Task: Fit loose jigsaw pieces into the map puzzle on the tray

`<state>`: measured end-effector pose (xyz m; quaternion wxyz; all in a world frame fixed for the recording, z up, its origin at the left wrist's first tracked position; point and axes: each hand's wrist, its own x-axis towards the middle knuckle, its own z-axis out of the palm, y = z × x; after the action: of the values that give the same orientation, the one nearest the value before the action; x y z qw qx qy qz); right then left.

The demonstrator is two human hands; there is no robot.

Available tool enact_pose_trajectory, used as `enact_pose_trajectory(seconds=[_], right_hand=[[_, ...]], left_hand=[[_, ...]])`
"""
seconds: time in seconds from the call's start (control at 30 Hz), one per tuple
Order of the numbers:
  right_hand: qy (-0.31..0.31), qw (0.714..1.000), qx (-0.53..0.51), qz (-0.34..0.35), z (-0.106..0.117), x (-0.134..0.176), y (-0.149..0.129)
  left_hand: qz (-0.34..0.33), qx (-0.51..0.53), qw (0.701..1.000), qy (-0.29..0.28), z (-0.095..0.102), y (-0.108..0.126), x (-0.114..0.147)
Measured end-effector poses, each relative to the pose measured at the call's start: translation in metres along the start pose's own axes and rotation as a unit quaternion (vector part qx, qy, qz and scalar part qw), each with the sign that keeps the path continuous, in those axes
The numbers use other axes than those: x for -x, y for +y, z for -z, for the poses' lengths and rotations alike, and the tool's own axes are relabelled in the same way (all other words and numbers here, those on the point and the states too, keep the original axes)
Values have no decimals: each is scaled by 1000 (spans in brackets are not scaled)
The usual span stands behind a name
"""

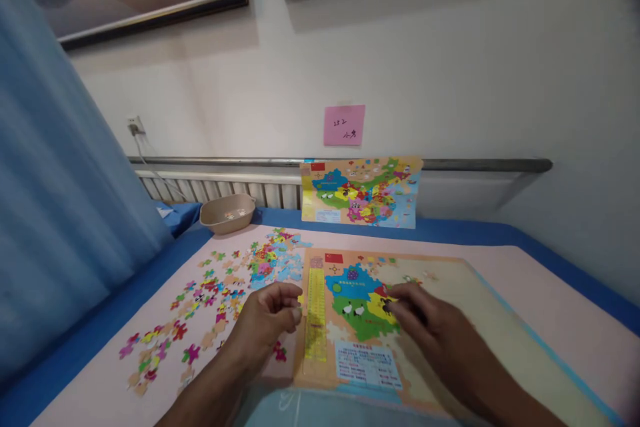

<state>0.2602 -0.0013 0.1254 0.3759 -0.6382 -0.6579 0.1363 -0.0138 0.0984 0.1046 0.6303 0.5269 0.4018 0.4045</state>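
Observation:
My left hand (273, 320) is closed beside the left edge of the puzzle board, thumb and fingers curled together. A small yellow bit, apparently a puzzle piece (301, 298), shows at its fingertips. Over the board, my right hand (430, 317) has bent fingers at the right edge of the joined map puzzle (361, 320); what lies under its fingertips is hidden. The joined part shows a blue area, a green area with white birds, and a yellow strip (315, 320). The right side of the board (480, 320) is bare beige.
Many loose puzzle pieces (200, 297) lie scattered on the pink tabletop at left. A beige basket (227, 215) with a few pieces stands behind them. The printed map (360, 193) leans upright at the back, below a pink note (345, 125). A blue curtain (65, 180) hangs at left.

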Motion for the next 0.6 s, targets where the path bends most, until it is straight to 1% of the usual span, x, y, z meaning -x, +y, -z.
enact_pose_trajectory(seconds=[0.07, 0.13, 0.2, 0.27, 0.4, 0.6], right_hand=[[-47, 997, -55, 3, -26, 3, -28], [-62, 993, -100, 20, -49, 4, -45], [-67, 989, -123, 44, -68, 4, -52], [-61, 988, -129, 66, -81, 3, -53], [-33, 989, -117, 83, -94, 2, -49], [-14, 991, -55, 121, -102, 4, -42]], left_hand=[[6, 12, 1000, -14, -1, -1, 2], [9, 22, 999, -23, -1, -2, 3], [10, 26, 999, -31, -2, -3, 4], [9, 26, 999, -42, -1, -5, 4], [4, 15, 998, -55, 2, -12, 2], [-3, 3, 998, -64, 0, -22, 3]])
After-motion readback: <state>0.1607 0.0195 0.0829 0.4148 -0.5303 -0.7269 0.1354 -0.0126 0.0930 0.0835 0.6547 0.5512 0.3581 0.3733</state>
